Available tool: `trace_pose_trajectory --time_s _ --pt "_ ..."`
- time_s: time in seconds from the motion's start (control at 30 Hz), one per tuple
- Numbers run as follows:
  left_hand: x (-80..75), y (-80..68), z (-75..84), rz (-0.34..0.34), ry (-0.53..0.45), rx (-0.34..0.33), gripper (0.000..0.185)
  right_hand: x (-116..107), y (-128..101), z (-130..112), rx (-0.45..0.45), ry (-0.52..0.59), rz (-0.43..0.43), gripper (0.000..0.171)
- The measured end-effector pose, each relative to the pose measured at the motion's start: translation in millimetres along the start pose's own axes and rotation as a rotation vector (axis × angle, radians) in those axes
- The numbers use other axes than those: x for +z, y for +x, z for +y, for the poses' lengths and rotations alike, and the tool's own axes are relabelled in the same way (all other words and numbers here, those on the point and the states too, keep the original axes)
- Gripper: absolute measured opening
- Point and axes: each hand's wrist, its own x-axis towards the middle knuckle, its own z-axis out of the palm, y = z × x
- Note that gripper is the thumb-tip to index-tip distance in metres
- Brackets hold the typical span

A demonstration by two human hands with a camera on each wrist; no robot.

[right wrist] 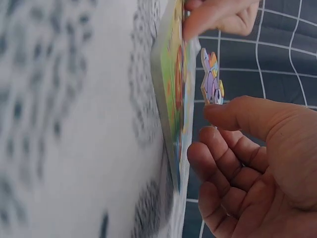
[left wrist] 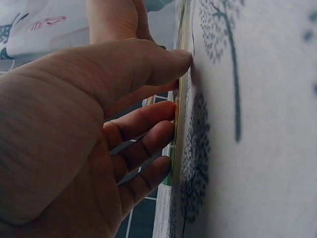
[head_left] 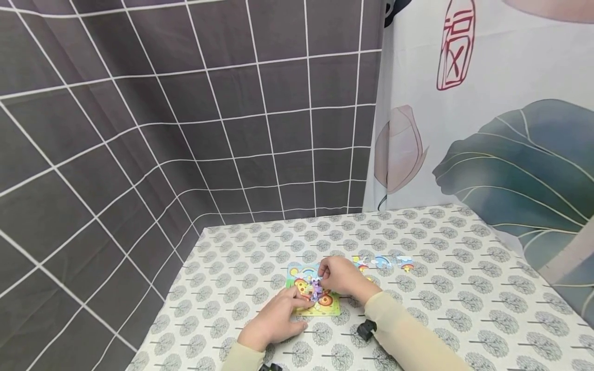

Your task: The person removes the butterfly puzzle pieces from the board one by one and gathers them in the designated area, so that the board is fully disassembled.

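A colourful puzzle board (head_left: 327, 310) lies flat on the table before me. My right hand (head_left: 343, 278) pinches a small purple cartoon-shaped puzzle piece (right wrist: 212, 83) by its end, between thumb and fingers. In the right wrist view that piece stands apart from the board's surface (right wrist: 171, 67). My left hand (head_left: 275, 322) rests at the board's near left side with its fingers extended. In the left wrist view its fingertips (left wrist: 166, 111) touch the board, and the thumb lies by the board's edge (left wrist: 182, 104). Part of the board is hidden beneath both hands.
Beyond my right hand, several loose puzzle pieces lie on the tree-patterned tablecloth (head_left: 417, 319), among them a rainbow piece (head_left: 383, 262) and a cloud piece (head_left: 406, 263). A dark grid curtain (head_left: 287, 134) and a white floral curtain (head_left: 417, 62) border the table.
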Motion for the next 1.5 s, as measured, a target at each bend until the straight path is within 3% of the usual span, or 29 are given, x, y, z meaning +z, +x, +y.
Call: trace_pose_trajectory --time_s 0.93,1.27,1.5 --pt "4.0 1.4 -4.2 0.010 -0.025 -0.012 0.044 -55 -35 62 0.088 0.023 0.018 0.019" --pt "6.0 2.2 -5.7 0.010 -0.038 -0.018 0.042 -68 -51 85 0.052 -0.004 0.042 0.017" --pt "4.5 2.5 -4.9 0.013 -0.046 -0.011 0.042 -77 -61 99 0.121 0.033 0.045 0.017"
